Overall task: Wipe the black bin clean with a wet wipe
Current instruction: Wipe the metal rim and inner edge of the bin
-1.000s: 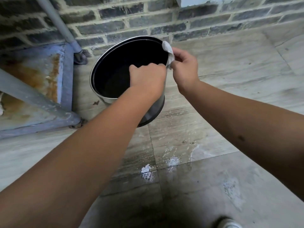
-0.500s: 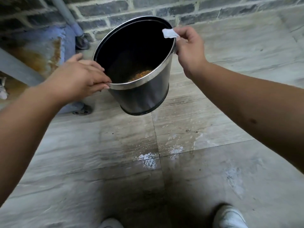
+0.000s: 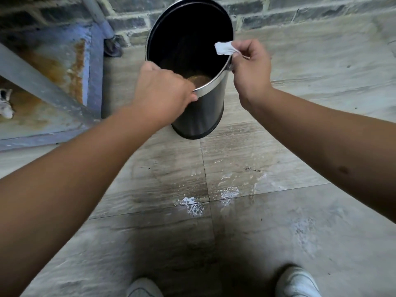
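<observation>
Lifted off the tiled floor (image 3: 278, 146) and newly gripped at its rim by the left hand (image 3: 162, 93), the black bin (image 3: 199, 112) tilts at upper centre as the right hand (image 3: 250, 67) pinches the wet wipe (image 3: 224, 48), ready for the interior.

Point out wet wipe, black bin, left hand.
wet wipe (image 3: 224, 48), head view, middle of the white wad.
black bin (image 3: 199, 116), head view, outer side wall below the rim.
left hand (image 3: 162, 93), head view, back of the hand.

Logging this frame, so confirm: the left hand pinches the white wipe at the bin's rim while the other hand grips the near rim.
Wrong hand. In the head view the right hand pinches the white wipe at the rim of the bin; the left hand grips the near rim.
</observation>
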Available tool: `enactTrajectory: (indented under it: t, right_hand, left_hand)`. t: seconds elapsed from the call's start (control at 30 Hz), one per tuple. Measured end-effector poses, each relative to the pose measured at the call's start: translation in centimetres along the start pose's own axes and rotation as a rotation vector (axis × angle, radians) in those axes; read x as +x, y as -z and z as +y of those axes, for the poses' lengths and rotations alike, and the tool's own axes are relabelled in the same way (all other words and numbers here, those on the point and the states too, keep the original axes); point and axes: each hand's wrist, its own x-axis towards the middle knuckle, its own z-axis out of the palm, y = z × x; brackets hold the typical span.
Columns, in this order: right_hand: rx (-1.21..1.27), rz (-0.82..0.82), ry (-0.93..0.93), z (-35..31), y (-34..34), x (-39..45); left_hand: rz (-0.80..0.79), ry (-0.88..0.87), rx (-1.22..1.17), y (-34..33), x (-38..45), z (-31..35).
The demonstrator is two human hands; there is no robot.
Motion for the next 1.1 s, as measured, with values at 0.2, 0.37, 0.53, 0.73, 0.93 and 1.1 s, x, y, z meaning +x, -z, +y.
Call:
enactTrajectory:
  t: [0.2, 0.37, 0.53, 0.73, 0.93, 1.1]
  right_hand:
    - [-0.016, -0.053, -0.055, 0.1, 0.5, -3.1]
    - [0.052, -0.094, -0.100, -0.7, 0.3, -3.6]
    - [0.060, -0.125, -0.118, -1.0, 0.6, -3.9]
    - [0.078, -0.072, -0.121, -1.0, 1.3, -3.2]
    - [0.123, 0.036, -0.142, -0.9, 2.4, -3.0]
    - [0.120, 0.037, -0.126, -0.8, 2.7, -4.2]
  left_hand:
    - [-0.084, 0.233, 0.006, 0.7, 4.7, 4.9]
    - [-0.208, -0.029, -0.144, 0.4, 4.0, -2.4]
    - [-0.044, -0.113, -0.154, -0.8, 1.7, -9.5]
    - [0.073, -0.137, -0.079, -0.7, 1.6, -6.5]
    - [0.047, 0.023, -0.018, -0.1, 1.8, -0.7]
    - [-0.001, 0.205, 0.082, 0.8, 4.6, 4.7]
